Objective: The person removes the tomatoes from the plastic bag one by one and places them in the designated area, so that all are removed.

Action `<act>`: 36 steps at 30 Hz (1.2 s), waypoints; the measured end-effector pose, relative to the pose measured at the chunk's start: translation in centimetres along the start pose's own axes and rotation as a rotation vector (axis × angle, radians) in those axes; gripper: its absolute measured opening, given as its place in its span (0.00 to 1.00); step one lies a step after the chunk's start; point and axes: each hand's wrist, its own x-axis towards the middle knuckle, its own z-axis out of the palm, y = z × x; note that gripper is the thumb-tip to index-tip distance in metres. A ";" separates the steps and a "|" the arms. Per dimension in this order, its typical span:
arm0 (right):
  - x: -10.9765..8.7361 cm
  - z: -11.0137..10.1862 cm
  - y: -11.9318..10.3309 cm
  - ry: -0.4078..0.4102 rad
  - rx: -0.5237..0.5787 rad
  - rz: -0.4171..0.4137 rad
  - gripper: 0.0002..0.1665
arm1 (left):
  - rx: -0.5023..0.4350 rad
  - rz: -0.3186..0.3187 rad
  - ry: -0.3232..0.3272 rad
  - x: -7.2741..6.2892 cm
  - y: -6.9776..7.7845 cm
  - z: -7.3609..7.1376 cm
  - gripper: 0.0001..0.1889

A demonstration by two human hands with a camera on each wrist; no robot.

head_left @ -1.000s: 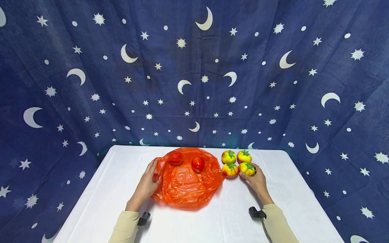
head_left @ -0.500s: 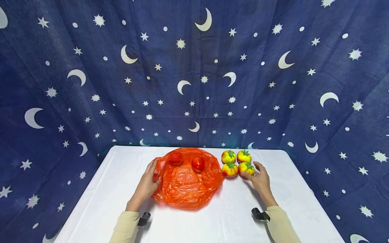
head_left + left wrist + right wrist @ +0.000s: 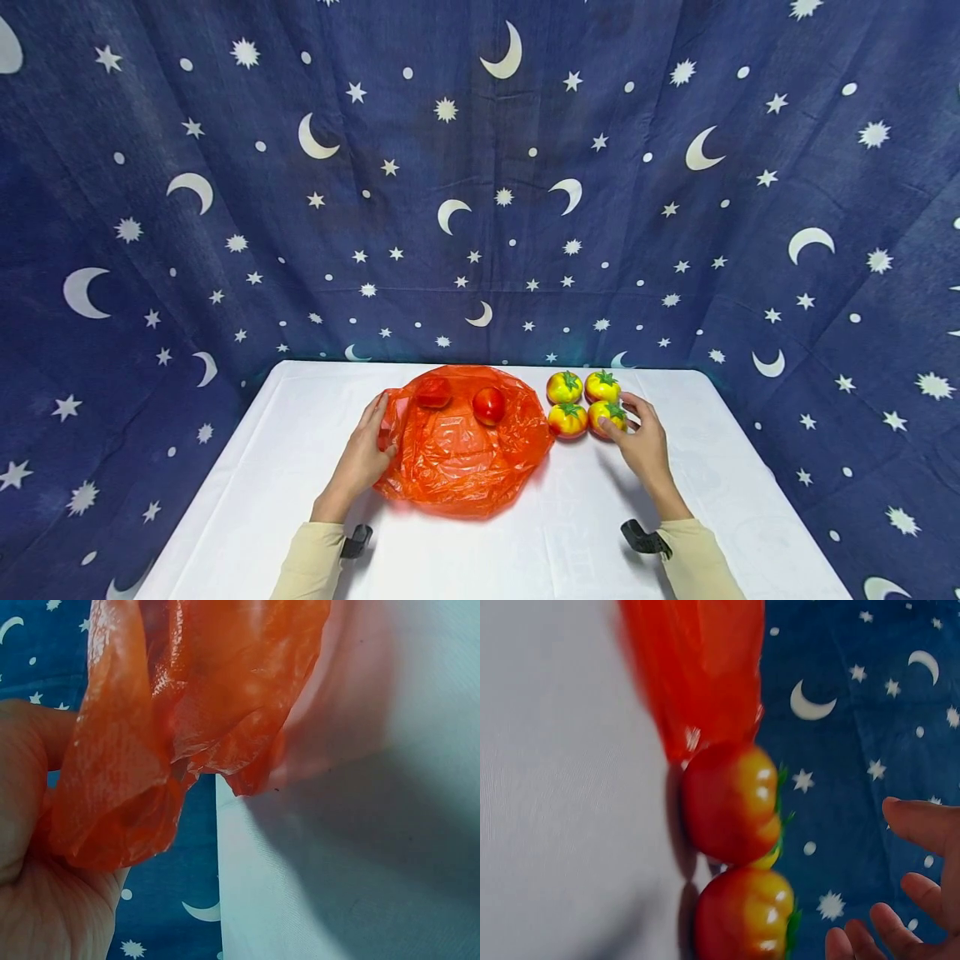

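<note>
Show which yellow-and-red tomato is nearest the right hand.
The near-right tomato of the four: in the head view, the right hand overlaps only this one with its thumb.

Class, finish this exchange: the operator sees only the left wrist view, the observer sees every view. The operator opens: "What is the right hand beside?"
Observer: The right hand is beside the near-right fruit of four red-and-yellow ones.
Operator: Is it gripping that?
Observer: It doesn't look so; in the right wrist view its fingers stand apart from it.
Operator: Any other fruit by the bag?
Observer: The head view shows one red fruit and another red fruit at its far part.
</note>
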 end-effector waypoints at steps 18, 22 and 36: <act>-2.7 3.5 -4.3 -0.066 0.061 -0.128 0.29 | -0.010 0.008 0.007 0.0 0.2 -0.2 0.49; -3.2 5.3 -5.1 -0.110 0.142 -0.125 0.29 | -0.027 0.000 0.005 0.1 0.1 -0.2 0.50; -5.0 8.5 -10.6 -0.297 0.224 -0.138 0.26 | -0.026 -0.040 -0.045 0.4 0.7 -0.8 0.50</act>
